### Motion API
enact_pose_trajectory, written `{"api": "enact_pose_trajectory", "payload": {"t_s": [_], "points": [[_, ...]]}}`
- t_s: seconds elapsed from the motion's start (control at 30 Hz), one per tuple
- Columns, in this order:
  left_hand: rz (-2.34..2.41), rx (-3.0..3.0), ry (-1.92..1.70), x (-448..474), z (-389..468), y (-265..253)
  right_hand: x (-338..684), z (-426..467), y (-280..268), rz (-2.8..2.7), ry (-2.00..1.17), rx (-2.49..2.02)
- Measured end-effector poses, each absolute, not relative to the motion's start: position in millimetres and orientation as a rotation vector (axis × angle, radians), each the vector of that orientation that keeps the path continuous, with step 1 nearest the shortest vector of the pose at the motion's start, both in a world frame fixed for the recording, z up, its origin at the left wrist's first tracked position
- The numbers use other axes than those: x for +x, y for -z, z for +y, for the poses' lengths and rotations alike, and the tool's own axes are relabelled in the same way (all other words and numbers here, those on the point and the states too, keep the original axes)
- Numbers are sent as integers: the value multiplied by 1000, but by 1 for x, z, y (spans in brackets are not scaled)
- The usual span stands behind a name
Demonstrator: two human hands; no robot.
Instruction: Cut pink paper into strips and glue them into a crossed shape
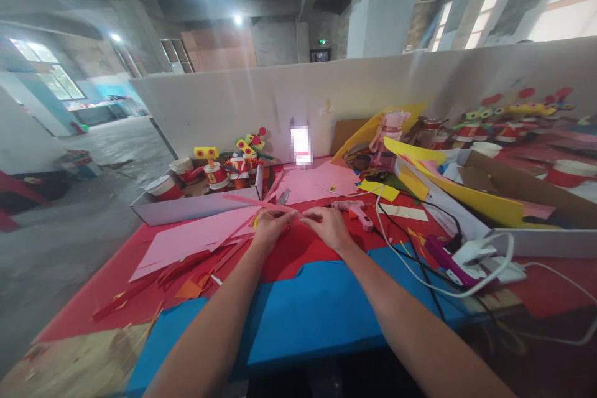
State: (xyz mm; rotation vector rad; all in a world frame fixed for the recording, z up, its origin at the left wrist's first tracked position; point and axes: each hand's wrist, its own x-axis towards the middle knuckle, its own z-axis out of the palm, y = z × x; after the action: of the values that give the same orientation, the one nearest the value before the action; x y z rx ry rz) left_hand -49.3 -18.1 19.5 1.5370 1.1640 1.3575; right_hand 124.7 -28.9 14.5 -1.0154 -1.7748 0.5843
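Observation:
A narrow pink paper strip [247, 200] is stretched out to the left from between my fingertips. My left hand [274, 225] pinches it near its right end. My right hand [327, 227] is closed with thumb and fingers together at that same end, close to my left fingertips. Just behind my left hand, the grey metal part of a tool [283, 197] shows; its rest is hidden. A pink hot glue gun [357, 211] lies to the right of my right hand. Pink paper sheets [186, 241] are spread on the left, with more pink paper [321, 179] ahead.
Paper-cup robot figures [217, 175] stand in a white box [200, 204] at the left. A lit phone [301, 144] leans at the back panel. Right are a purple power strip [450, 261], loose cables and a box [550, 242] of paper. Blue sheet [321, 311] covers the front edge.

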Motion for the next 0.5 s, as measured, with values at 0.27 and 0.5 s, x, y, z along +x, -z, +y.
{"api": "enact_pose_trajectory", "payload": {"t_s": [0.27,0.5], "points": [[1131,1458,-1393,-51,-19,-23,128,-27,-14,-1824,-559,-1019],[1133,1427,-1402,-50,-18,-22,127,-29,-16,-1809,-585,-1034]]}}
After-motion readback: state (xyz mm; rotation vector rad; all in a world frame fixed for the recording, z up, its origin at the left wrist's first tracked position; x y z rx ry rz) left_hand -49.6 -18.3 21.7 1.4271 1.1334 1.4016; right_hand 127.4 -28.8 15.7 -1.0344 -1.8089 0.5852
